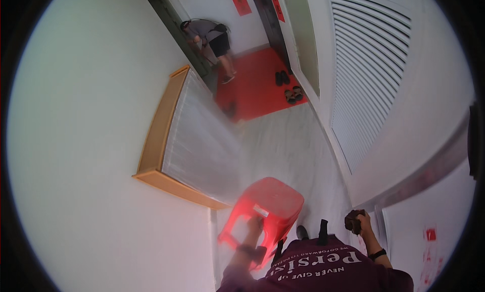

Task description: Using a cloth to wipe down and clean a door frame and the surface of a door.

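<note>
A red plastic stool (278,195) hangs or stands at my left side, its seat up and its legs slanting toward me. My left hand (256,224) reaches in just under the seat and grips it; the fingertips are hidden by the stool. A pale label (260,210) sits on the seat's side. On the other side of my body, my right hand (364,221) is closed around a dark brown crumpled item (353,221), perhaps a cloth. The two hands are well apart.
A wooden shelf unit (155,144) with a translucent sheet (204,140) over its front stands to the left. Ahead, a person (212,36) bends at a dark door (178,30). Shoes (290,91) lie on a red mat (254,87). A louvered panel (367,76) borders the right.
</note>
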Available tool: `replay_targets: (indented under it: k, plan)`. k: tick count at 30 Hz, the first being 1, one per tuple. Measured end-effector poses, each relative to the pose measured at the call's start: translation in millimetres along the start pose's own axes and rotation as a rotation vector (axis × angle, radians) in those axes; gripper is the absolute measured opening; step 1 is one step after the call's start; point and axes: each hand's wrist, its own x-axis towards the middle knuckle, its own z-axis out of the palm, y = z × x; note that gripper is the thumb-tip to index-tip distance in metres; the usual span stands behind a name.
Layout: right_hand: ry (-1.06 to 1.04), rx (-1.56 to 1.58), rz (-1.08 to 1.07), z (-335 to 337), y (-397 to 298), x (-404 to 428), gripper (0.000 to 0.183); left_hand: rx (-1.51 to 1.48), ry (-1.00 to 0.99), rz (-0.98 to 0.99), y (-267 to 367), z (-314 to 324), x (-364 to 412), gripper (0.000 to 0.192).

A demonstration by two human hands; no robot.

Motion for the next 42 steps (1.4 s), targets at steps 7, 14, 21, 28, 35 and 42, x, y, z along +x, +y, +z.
replay_targets:
  k: [7, 14, 21, 28, 35, 42]
  plan:
    - [0.113, 0.099, -0.008, -23, -38, 73, 0.038, -0.711, -0.099, -0.211, 135, 67, 147, 0.020]
    - [0.163, 0.183, -0.050, 22, -100, 148, 0.037, -0.643, -0.151, -0.017, 201, 92, 300, 0.018]
    - [0.211, 0.205, -0.104, 46, -111, 255, 0.040, -0.533, -0.106, 0.017, 247, 124, 428, 0.023]
    - [0.193, 0.220, 0.041, 99, -110, 384, 0.024, -0.444, -0.238, -0.008, 258, 158, 553, 0.026]
    - [-0.015, 0.519, 0.081, 56, -72, 542, 0.009, -0.161, -0.357, 0.115, 309, 249, 666, 0.032]
    - [0.202, 0.273, 0.105, 158, -144, 628, 0.013, -0.282, -0.486, -0.019, 349, 235, 782, 0.029]
